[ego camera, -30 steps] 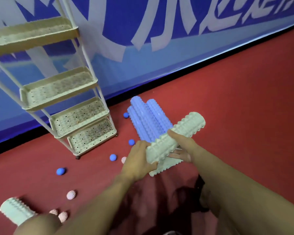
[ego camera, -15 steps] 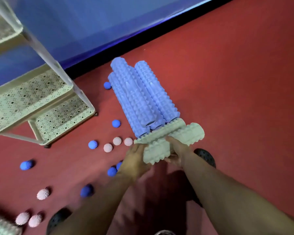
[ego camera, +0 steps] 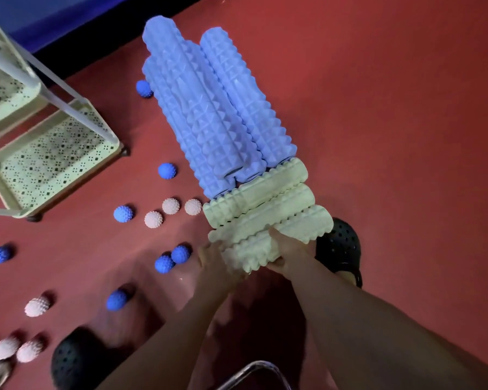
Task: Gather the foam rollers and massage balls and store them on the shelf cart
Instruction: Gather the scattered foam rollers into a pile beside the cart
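The ridged cream foam roller (ego camera: 276, 239) had dropped beside two cream rollers (ego camera: 258, 194); left hand (ego camera: 213, 256) and right hand (ego camera: 289, 247) gripped its near end, which should settle flush before release.

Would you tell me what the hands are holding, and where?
Both hands, left hand and right hand, grip the nearest pale green foam roller, near its left end.

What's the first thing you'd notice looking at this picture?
The big pile of bumpy blue rollers lying on the red floor in the middle. Right below them, the left hand and right hand hold a pale green roller beside two more. Spiky blue and pink balls dot the floor to the left, near the cream shelf cart.
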`<action>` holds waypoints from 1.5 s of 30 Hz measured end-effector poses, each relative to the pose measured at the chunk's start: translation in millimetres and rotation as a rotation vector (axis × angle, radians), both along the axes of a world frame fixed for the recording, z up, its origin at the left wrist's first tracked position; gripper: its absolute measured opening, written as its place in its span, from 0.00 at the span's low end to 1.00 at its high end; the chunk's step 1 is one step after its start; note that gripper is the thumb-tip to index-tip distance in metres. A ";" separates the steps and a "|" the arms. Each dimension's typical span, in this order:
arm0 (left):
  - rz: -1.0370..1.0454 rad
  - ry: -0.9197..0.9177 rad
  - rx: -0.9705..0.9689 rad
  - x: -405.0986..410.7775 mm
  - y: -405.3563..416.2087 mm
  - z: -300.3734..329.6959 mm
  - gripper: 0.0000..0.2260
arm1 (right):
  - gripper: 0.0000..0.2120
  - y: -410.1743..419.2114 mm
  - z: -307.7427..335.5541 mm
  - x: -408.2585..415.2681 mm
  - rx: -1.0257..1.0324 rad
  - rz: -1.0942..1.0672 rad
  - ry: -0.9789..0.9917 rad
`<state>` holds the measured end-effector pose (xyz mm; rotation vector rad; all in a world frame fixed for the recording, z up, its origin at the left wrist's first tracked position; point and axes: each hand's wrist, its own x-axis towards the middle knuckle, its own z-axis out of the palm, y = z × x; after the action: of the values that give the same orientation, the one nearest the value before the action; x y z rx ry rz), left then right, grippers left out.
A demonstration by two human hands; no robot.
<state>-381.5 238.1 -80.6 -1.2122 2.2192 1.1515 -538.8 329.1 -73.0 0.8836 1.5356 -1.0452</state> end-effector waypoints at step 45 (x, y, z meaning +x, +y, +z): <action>-0.065 -0.094 -0.330 79.5 -92.6 166.3 0.24 | 0.26 -58.3 152.3 75.7 0.057 1.589 1.064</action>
<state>-301.9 145.6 85.7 -1.2759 2.4211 0.7052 -463.1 270.8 79.2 -1.0848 2.2998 -0.1392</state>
